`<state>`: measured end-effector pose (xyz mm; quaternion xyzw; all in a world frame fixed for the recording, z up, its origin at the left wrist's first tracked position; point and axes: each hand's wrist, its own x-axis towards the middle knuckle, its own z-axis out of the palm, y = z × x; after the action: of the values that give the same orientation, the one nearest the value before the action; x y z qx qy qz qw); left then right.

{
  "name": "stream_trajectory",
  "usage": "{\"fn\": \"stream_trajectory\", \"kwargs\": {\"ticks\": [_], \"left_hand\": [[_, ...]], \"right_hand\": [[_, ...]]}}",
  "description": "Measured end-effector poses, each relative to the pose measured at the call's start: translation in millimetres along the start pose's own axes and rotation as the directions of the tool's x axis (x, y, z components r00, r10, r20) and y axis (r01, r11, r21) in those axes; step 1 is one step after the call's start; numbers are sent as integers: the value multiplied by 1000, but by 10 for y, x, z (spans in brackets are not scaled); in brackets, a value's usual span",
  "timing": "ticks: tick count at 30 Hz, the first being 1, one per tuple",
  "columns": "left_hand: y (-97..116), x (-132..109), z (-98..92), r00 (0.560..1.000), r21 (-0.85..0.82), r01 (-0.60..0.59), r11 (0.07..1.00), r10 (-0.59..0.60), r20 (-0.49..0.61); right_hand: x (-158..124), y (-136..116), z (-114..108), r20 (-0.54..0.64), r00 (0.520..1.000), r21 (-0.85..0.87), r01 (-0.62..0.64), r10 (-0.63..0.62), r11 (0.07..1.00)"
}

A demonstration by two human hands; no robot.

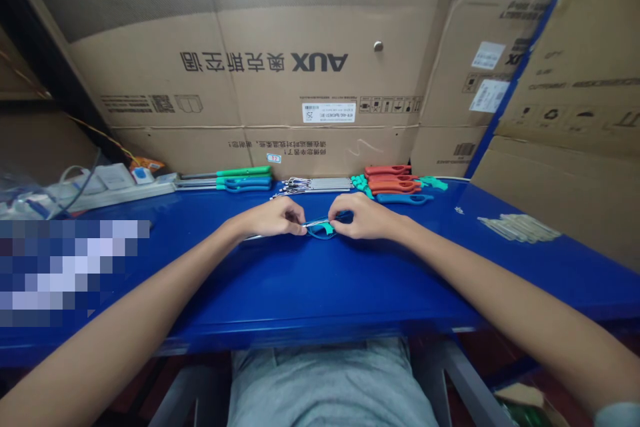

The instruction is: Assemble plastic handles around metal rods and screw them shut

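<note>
- The left hand (270,217) is narrowly closed, its fingertips pinching a thin metal rod (280,231) near the middle of the workbench
- The right hand (365,217) is curled just as narrowly around a teal plastic handle (320,231), and the two hands nearly meet over it
- The teal plastic handle lies low over the bench, partly hidden by the fingers, between the hands
- The thin metal rod runs along a long axis nearly side to side, tilted slightly: its far end points right and up toward the right hand, its near end left and down past the left hand
- Ahead on the blue metal workbench (350,287) lies a row of parts: green and blue long-nosed handles (245,179), a bundle of metal rods (317,184), small green pieces (359,181), and red handles (391,179)
- A single blue handle (404,198) lies just in front of the red handles
- Further right sits a flat pile of clear slender pieces (520,227) - too small to tell exactly what they are
- At the back left runs a white power strip (120,188), with a cardboard AUX carton (260,60) standing behind the bench
</note>
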<state>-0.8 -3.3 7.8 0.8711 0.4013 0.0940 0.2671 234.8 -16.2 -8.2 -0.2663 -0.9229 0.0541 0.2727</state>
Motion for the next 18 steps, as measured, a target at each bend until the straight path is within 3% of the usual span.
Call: {"fn": "stream_trajectory", "kwargs": {"ticks": [10,18], "left_hand": [[-22,8,-1,1000,5,-15,1000,15,7],[8,0,-4,1000,-6,-14,1000,14,9]], "right_hand": [[-7,17,20,30,999,-22,-21,22,1000],[-5,-5,36,23,999,8,36,-36,999]]}}
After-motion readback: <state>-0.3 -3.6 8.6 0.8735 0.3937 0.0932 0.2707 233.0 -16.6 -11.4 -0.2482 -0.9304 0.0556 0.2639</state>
